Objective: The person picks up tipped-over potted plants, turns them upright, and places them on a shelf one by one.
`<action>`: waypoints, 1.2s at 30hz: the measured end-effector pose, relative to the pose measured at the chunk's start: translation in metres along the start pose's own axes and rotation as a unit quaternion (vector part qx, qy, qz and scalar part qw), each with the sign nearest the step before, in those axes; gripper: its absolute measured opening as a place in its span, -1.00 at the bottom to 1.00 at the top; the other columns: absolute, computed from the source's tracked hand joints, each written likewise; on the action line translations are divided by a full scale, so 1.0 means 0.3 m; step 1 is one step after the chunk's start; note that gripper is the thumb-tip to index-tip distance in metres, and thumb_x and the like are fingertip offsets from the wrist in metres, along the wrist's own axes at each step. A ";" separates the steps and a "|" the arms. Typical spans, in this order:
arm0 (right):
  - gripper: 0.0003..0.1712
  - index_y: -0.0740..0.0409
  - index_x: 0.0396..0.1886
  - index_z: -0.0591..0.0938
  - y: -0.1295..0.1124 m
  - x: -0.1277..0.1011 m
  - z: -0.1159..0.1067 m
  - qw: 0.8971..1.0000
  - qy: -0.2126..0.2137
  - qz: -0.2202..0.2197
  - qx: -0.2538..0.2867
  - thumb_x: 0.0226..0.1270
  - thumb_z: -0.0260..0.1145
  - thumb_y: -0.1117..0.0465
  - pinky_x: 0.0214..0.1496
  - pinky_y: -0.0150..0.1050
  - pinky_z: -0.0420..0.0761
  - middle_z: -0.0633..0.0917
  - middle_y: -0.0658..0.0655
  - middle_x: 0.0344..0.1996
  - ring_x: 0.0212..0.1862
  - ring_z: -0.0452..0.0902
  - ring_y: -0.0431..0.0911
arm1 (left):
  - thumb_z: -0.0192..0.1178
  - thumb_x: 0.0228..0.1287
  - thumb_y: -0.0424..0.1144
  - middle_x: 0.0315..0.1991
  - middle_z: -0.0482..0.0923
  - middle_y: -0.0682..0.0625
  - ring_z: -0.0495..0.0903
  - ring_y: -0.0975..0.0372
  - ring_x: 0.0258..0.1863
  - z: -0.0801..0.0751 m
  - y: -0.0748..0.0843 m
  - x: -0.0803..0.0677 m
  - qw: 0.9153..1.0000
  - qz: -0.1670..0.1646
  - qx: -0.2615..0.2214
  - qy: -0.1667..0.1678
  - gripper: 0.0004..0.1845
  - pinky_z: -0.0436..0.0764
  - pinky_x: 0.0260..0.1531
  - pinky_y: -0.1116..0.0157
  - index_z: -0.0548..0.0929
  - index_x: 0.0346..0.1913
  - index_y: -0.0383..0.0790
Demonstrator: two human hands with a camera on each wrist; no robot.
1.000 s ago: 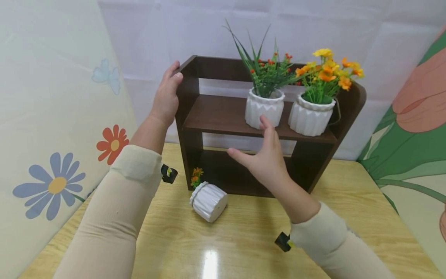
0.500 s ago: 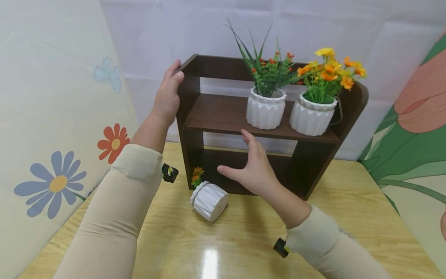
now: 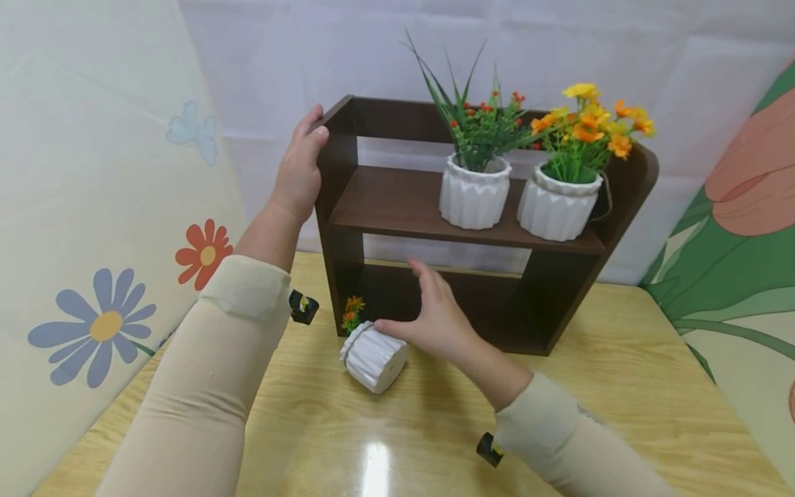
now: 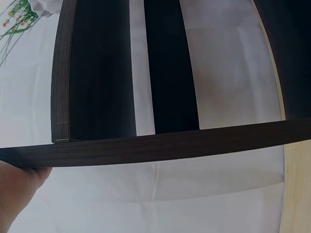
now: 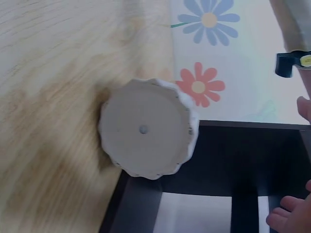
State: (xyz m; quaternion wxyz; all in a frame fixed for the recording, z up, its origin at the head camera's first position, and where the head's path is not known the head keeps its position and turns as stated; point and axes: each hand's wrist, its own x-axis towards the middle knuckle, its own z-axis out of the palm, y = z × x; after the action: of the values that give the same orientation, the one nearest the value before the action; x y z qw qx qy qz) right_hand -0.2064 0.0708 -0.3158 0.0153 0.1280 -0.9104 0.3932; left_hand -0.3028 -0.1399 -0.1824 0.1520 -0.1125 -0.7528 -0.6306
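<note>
A dark brown wooden shelf (image 3: 397, 200) stands on the yellow table against the back wall. My left hand (image 3: 301, 162) grips its top left corner, thumb on the front edge; the left wrist view shows the shelf's boards (image 4: 160, 145) close up. A white ribbed pot (image 3: 373, 357) with small orange flowers lies tipped on its side before the shelf's left foot; its round base (image 5: 146, 128) fills the right wrist view. My right hand (image 3: 406, 304) hovers just right of it, fingers straight, thumb at the pot's upper edge. Whether the thumb touches the pot is unclear.
Two upright white pots stand on the middle board: one with green grass and red berries (image 3: 475, 200), one with yellow and orange flowers (image 3: 557, 207). Flower-printed panels (image 3: 105, 228) close in the left and right sides. The wooden table (image 3: 385, 442) stretches toward me.
My right hand has come down and to the left, from in front of the middle board to the tipped pot. The left hand has stayed on the shelf's corner.
</note>
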 end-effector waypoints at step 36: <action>0.21 -0.05 0.50 0.20 0.096 0.030 0.230 0.993 -0.106 -0.028 -0.053 -0.14 0.57 -0.25 0.34 0.08 0.39 0.32 0.16 0.44 0.44 0.21 0.09 | -0.32 0.52 0.02 0.56 -0.01 0.25 0.05 0.30 0.49 0.003 -0.001 0.001 1.000 -0.005 -0.002 0.000 -0.44 0.13 0.46 0.16 0.05 0.54 0.26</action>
State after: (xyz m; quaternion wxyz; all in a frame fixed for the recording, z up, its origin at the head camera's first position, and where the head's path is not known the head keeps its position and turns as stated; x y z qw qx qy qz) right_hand -0.2172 0.0381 -0.3829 -0.0636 0.1929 -0.9225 0.3281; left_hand -0.3031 -0.1392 -0.1827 0.1483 -0.1094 -0.7521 -0.6328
